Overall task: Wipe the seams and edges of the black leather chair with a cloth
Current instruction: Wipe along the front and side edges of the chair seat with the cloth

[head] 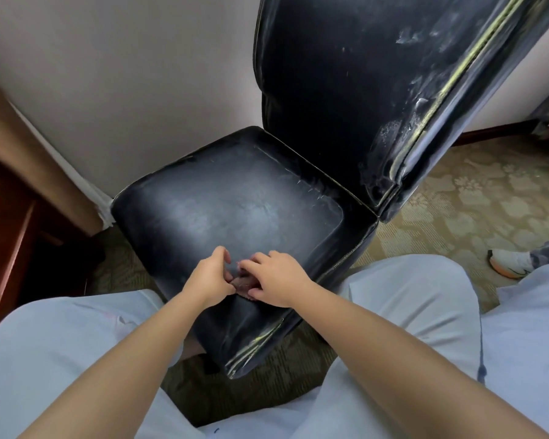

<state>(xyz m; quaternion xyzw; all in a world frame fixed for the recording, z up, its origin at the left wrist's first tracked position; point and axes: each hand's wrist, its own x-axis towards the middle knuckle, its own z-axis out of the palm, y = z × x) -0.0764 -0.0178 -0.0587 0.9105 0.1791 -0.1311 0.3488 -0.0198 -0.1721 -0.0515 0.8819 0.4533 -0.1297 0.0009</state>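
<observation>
in the head view, the black leather chair [235, 204] stands straight ahead of the person, its seat facing up and its tall backrest [362, 83] rising at the far right, with a pale stitched seam running up the backrest's right edge. both hands meet at the near front edge of the seat, and between them lies the cloth [243, 285], a small brownish wad, mostly covered, sitting right on the rounded front lip of the cushion. the left hand [211, 278] comes in from the left with its thumb and fingers curled in a narrow grip, pinching the cloth's left side; the right hand [278, 280] lies over the cloth's right side with fingers bent down onto it, and it seems to hold the wad too, though how firmly is hard to tell. the relation that matters is that the cloth sits directly under and between the two grips, touching the front edge, and that this edge runs left to right across the person's body, then turns down the right side, where yellowish piping [260, 339] shows. the right hand looks nearer to that corner, so a sweep that way would likely fall to it. the seat looks dusty and smeared, so i judge the wiping barely begun.
</observation>
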